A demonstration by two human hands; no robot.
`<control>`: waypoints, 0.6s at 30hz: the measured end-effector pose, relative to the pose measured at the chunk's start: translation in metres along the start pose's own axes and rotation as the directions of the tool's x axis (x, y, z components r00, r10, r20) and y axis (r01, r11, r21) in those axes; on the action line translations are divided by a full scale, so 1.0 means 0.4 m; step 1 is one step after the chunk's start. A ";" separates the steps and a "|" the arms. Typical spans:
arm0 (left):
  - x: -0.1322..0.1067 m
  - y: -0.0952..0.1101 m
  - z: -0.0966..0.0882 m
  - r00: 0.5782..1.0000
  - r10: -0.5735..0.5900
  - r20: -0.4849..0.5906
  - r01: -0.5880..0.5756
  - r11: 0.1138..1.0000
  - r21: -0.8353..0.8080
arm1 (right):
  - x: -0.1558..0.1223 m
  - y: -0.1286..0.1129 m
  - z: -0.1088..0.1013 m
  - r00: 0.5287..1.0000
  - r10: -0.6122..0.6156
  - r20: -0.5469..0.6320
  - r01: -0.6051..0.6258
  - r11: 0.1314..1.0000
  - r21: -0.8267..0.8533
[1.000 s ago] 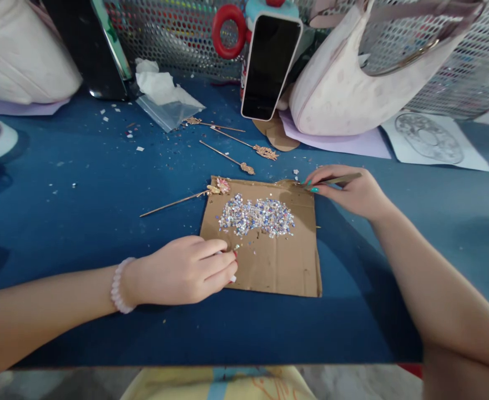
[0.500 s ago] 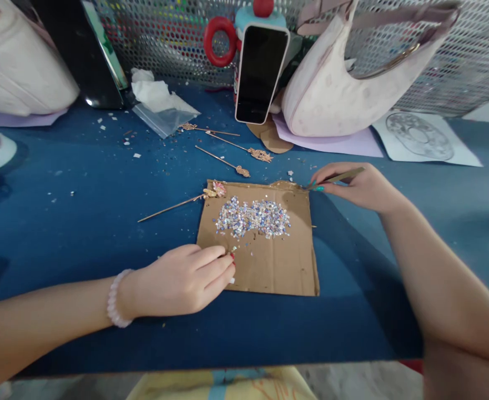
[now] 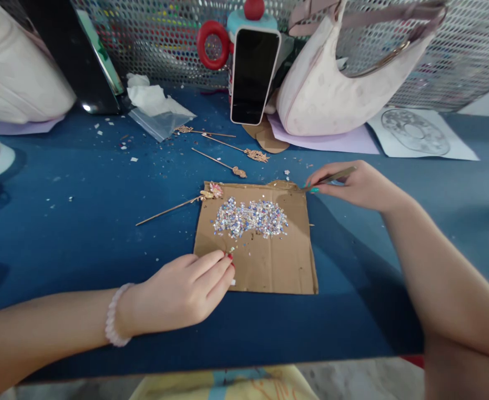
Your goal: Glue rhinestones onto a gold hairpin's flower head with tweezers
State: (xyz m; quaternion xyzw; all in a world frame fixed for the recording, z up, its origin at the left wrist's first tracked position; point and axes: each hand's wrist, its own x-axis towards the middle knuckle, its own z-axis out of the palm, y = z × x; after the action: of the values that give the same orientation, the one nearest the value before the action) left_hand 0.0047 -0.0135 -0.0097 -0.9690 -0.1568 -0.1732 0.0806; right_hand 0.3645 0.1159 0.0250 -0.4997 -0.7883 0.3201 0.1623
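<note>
tweezers (image 3: 339, 175): gripped in the right hand (image 3: 364, 186), at least judging by the slim metallic shape; long axis slanting leftward and down from that hand, aimed at the far right corner of the cardboard (image 3: 281, 266).
right hand: pinched narrow on the tweezers, just outside that same corner.
gem pile (image 3: 252, 218): spread side to side across the far half of the cardboard, left of the right hand and a bit nearer the person; honestly closer to the left hand (image 3: 177, 291).
left hand: lying over the near left part of the cardboard, fingers curled in; can't tell if holding anything.
left fingertips (image 3: 230, 257): mostly tucked out of sight.
tweezers' far end: lost against the cardboard's ragged far edge, sorry.
flower pin (image 3: 180, 205): perched head-first on the cardboard's far left corner, stretching left over the blue worktop (image 3: 81, 244).
spare pins (image 3: 256, 156): scattered past the cardboard's far edge, not touching it.
phone (image 3: 255, 75): propped well beyond the cardboard.
tape roll (image 3: 6, 161): way left of the cardboard, partly cut off.
</note>
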 end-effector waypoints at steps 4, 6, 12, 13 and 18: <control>0.001 0.002 -0.001 1.000 -0.005 0.005 0.005 1.000 -0.004 | -0.007 -0.012 -0.006 1.000 0.012 0.011 -0.011 0.998 -0.063; 0.001 0.002 0.000 1.000 -0.011 0.004 0.011 1.000 -0.012 | -0.010 -0.017 -0.008 1.000 0.010 0.009 -0.009 0.997 -0.083; -0.001 0.001 0.004 1.000 -0.018 0.000 0.018 1.000 -0.014 | -0.012 -0.022 -0.009 1.000 0.023 0.020 -0.021 0.993 -0.113; -0.001 0.002 0.005 1.000 -0.017 0.000 0.017 1.000 -0.013 | -0.012 -0.021 -0.011 1.000 0.017 0.021 -0.015 0.993 -0.113; -0.001 0.003 0.004 1.000 -0.014 0.001 0.014 1.000 -0.003 | -0.014 -0.018 -0.022 1.000 0.000 0.030 0.004 0.992 -0.124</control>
State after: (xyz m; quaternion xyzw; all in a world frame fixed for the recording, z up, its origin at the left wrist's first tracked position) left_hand 0.0053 -0.0143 -0.0113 -0.9681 -0.1631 -0.1736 0.0779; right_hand 0.3669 0.1119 0.0367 -0.5033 -0.8094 0.2779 0.1197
